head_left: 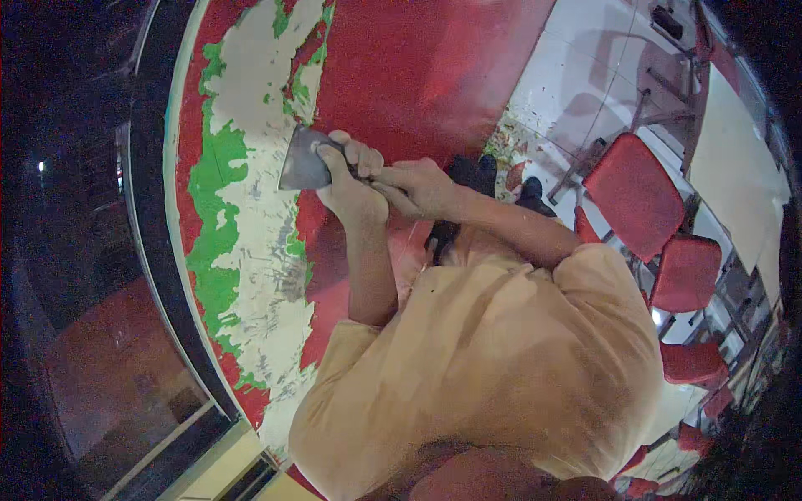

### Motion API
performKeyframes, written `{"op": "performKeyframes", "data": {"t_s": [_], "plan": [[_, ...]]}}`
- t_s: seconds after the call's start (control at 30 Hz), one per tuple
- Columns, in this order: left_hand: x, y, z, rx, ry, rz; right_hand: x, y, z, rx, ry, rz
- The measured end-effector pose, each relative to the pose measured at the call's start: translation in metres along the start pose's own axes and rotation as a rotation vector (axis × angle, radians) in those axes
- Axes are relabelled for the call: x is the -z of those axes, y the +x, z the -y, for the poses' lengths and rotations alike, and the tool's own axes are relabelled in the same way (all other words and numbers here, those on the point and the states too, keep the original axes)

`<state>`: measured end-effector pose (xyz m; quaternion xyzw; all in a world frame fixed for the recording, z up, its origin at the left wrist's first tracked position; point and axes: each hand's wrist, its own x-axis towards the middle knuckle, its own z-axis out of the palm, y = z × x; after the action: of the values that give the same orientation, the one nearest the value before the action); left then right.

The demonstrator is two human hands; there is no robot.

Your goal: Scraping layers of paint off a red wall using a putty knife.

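Observation:
Both of my hands are on a paint scraper (304, 164) with a wide grey metal blade. My left hand (349, 185) closes round it near the blade, with the thumb laid along the metal. Just behind, my right hand (415, 185) wraps round the handle end, which the fingers mostly hide. The blade's edge lies at the stripped strip of the wall (255, 200), where cream plaster shows. Ragged green paint (219, 242) is left along one side of that strip, and red paint (401, 67) covers the wall on the other.
Paint flakes (511, 150) lie on the white tiled floor (576, 63) at the wall's foot, close to my dark shoes (474, 174). Red-seated chairs (637, 196) stand at the right, near a pale tabletop (739, 167). A dark frame (150, 167) borders the wall at left.

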<state>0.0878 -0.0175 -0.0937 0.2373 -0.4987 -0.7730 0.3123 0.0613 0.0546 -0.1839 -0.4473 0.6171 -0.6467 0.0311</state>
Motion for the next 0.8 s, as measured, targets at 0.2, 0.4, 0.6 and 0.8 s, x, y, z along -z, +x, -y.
{"op": "performKeyframes", "data": {"t_s": [0.2,0.4,0.6,0.8], "plan": [[0.004,0.009,-0.005,0.021,0.041,-0.010,-0.011,0.002,0.002,-0.091,0.024,0.026],[0.003,0.012,0.002,0.134,0.124,-0.027,-0.002,0.002,0.015,-0.218,0.124,-0.004],[0.007,0.012,-0.004,0.106,0.035,0.030,-0.008,-0.001,0.014,-0.197,0.071,-0.010],[-0.007,0.008,-0.015,0.062,0.099,-0.007,0.000,0.008,0.021,-0.152,-0.007,0.002]]}}
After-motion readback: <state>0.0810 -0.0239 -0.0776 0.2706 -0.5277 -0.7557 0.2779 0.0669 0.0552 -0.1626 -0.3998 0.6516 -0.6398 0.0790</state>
